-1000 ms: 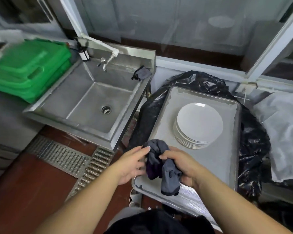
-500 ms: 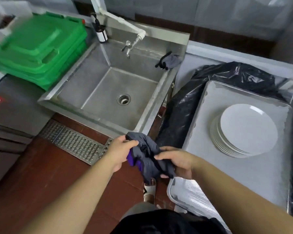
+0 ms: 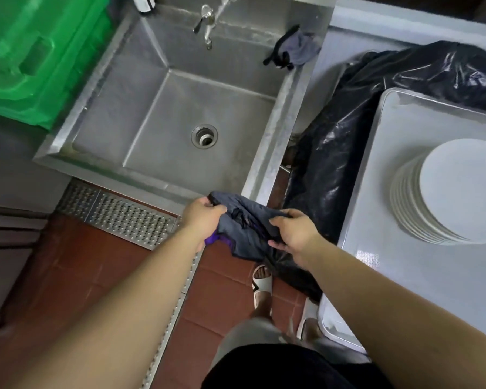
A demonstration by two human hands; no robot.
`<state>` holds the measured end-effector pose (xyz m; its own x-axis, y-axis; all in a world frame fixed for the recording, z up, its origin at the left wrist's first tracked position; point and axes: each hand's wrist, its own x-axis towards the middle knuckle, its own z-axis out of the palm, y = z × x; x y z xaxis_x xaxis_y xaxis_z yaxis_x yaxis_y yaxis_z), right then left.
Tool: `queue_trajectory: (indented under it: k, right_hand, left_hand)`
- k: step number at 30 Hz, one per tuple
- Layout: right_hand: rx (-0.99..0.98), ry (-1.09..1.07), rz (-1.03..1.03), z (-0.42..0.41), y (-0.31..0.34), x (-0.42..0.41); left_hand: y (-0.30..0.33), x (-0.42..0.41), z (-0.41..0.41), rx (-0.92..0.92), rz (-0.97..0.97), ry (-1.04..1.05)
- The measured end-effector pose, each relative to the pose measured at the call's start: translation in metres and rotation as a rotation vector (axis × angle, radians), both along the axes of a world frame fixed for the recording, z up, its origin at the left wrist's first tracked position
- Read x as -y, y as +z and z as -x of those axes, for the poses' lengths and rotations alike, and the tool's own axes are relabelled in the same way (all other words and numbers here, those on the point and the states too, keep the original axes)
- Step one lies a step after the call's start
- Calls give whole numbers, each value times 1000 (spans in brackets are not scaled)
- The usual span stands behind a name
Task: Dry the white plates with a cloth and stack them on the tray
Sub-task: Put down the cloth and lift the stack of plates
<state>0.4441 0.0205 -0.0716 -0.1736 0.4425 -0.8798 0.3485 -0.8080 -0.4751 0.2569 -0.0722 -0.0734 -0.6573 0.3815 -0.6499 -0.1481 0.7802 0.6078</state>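
Presently: Cloth Held Between Both Hands, Plates Stacked On The Tray

A dark grey cloth (image 3: 246,227) was held in front of the body, above the red tiled floor (image 3: 76,265) and just before the near rim of the steel sink (image 3: 180,108). Its left end was gripped by the left hand (image 3: 204,217), whose fingers (image 3: 218,210) were curled round the bunched fabric; a purple patch was seen below that hand. Its right part was pinched by the right hand (image 3: 295,234), the thumb lying on top and the fingers tucked beneath. The cloth was crumpled, with its long axis running roughly left to right between the two hands, and a loose fold was left hanging under the right hand.

The white plates (image 3: 455,192) were found stacked on the tray (image 3: 404,276) at the right, well apart from both hands, lying flat. The tray was seen resting on black plastic sheeting (image 3: 334,141).

A second small dark cloth (image 3: 295,50) was draped on the far right corner of the sink, near the tap (image 3: 206,21). Green plastic crates (image 3: 34,57) were stacked to the left of the sink. A metal drain grate (image 3: 115,214) was set in the floor, and a foot in a white sandal (image 3: 261,284) was visible below the hands.
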Motion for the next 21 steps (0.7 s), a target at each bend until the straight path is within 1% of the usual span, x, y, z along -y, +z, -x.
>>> queue_trajectory:
  k: [4, 6, 8, 11, 14, 21]
  right_hand:
    - [-61, -59, 71, 10, -7, -4]
    - [-67, -39, 69, 9, -10, -5]
    - [-12, 54, 10, 6, -14, -6]
    - [91, 175, -104, -4, -15, -9]
    - [114, 186, -152, -14, -7, -16]
    - [145, 208, -275, -56, 24, -26]
  left_hand:
    - [-15, -5, 9, -20, 34, 40]
    - [-18, -3, 12, -61, 25, 67]
    - [-16, 2, 13, -110, 33, 71]
    - [-13, 11, 10, -218, 90, 13]
    - [-7, 16, 4, -326, 145, -97]
    - [16, -4, -30, -257, -3, -209]
